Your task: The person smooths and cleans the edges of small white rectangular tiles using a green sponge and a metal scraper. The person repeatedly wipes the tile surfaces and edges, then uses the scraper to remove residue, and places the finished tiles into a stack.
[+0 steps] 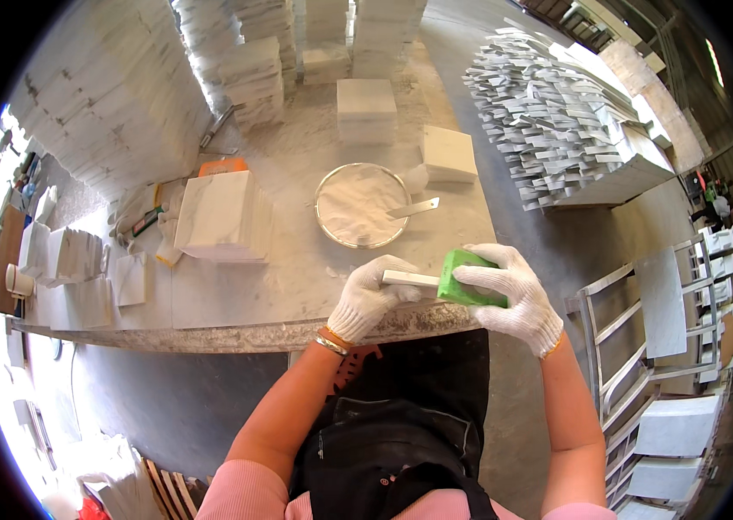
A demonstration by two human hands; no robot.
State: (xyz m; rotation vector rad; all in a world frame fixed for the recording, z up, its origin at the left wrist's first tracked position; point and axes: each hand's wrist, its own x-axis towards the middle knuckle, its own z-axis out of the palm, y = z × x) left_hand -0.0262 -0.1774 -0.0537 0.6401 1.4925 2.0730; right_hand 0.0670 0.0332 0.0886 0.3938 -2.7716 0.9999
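Note:
In front of my body, over the near edge of the table (pixel 297 312), both hands in white knit gloves work close together. My left hand (pixel 366 301) grips a thin white stone tile (pixel 410 279), seen edge-on. A bright green block (pixel 462 279), like a sanding sponge, is in my right hand (pixel 518 290), its fingers wrapped over the top. The block meets the tile's right end; the contact face is hidden. Beyond my hands stands a round bowl (pixel 321 227) of pale powder, with a flat scraper (pixel 418 208) resting in it.
A tile stack (pixel 215 212) sits left of the bowl, with smaller stacks (pixel 366 104) (pixel 449 154) behind it. Tall stone stacks (pixel 115 95) fill the far left. Right of the table are a pallet of stone strips (pixel 548 121) and a metal rack (pixel 618 334).

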